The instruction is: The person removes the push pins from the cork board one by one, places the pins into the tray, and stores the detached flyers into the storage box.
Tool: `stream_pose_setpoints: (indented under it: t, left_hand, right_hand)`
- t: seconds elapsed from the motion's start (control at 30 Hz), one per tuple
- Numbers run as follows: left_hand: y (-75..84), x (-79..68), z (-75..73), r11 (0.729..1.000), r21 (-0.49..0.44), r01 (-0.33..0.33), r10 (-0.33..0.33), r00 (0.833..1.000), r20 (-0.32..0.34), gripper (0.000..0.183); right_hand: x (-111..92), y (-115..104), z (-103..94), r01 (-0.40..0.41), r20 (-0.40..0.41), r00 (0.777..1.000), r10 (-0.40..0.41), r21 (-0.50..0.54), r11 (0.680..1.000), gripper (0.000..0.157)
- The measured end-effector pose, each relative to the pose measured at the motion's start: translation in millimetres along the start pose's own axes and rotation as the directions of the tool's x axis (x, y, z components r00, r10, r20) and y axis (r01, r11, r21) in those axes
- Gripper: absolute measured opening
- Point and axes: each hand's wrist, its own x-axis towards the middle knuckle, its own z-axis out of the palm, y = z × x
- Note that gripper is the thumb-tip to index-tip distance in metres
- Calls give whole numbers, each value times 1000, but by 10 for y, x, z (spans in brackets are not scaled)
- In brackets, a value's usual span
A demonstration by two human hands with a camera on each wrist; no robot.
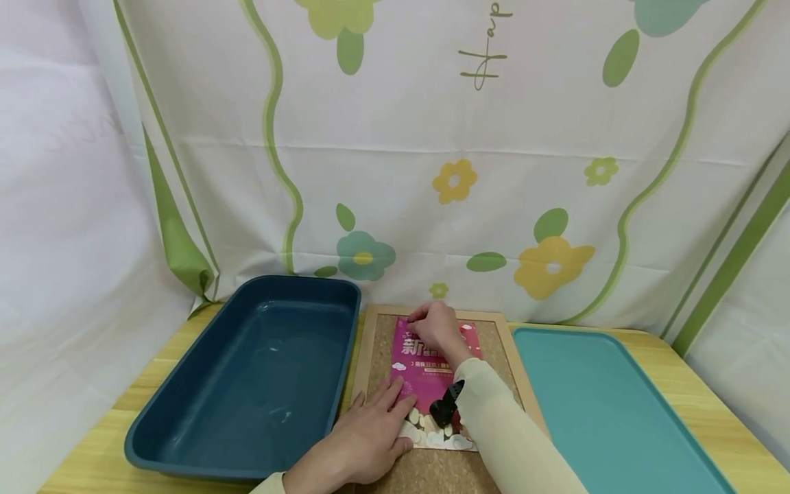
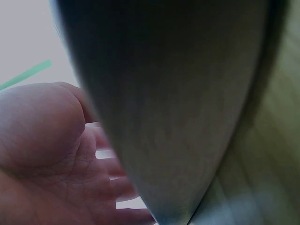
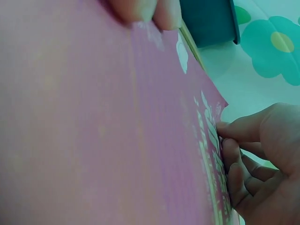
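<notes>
A pink and purple poster [image 1: 426,384] with white lettering and pale pieces printed along its bottom lies on a wood-framed cork board [image 1: 453,473]. My left hand [image 1: 373,432] rests on the poster's lower left side with fingers spread and straight. In the left wrist view that hand's palm [image 2: 42,145] shows behind a dark blurred surface. At the poster's upper left, my right hand [image 1: 437,326] has thumb and fingertips drawn together against its top edge. The right wrist view shows this right hand [image 3: 262,159] pinching a small thing, mostly covered by the fingertips. One poster corner stands slightly raised.
A deep dark blue bin [image 1: 247,384] stands left of the board, close to its frame. On the right a flat teal tray [image 1: 617,412] lies on the wood-grain table [image 1: 673,350]. A flower-printed curtain [image 1: 407,123] hangs behind. A black wrist camera [image 1: 444,409] sits under the right forearm.
</notes>
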Motion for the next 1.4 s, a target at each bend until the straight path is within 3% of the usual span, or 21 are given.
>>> stream_pose_setpoints:
  t: [0.4, 0.83, 1.07, 1.23, 1.4]
  left_hand:
    - [-11, -20, -14, 1000, 3, 5, -5, 1000, -2, 62]
    - [-19, -45, -9, 1000, -15, -15, 15, 1000, -8, 62]
    - [-76, -81, 13, 1000, -4, 4, -4, 1000, 7, 62]
    - [-38, -52, 10, 1000, 1, -22, 22, 1000, -5, 62]
    - [-1, -24, 7, 1000, 7, -18, 18, 1000, -6, 62]
  right_hand:
    - [1, -54, -28, 14, 27, 1000, -14, -6, 1000, 9]
    - [-41, -120, -11, -48, -18, 999, 48, -8, 999, 6]
    - [-70, -156, 71, 16, 7, 1000, -15, -70, 997, 7]
    - [-67, -128, 25, 0, -35, 999, -3, -97, 995, 7]
    - [-31, -104, -24, 39, -31, 999, -43, -126, 991, 8]
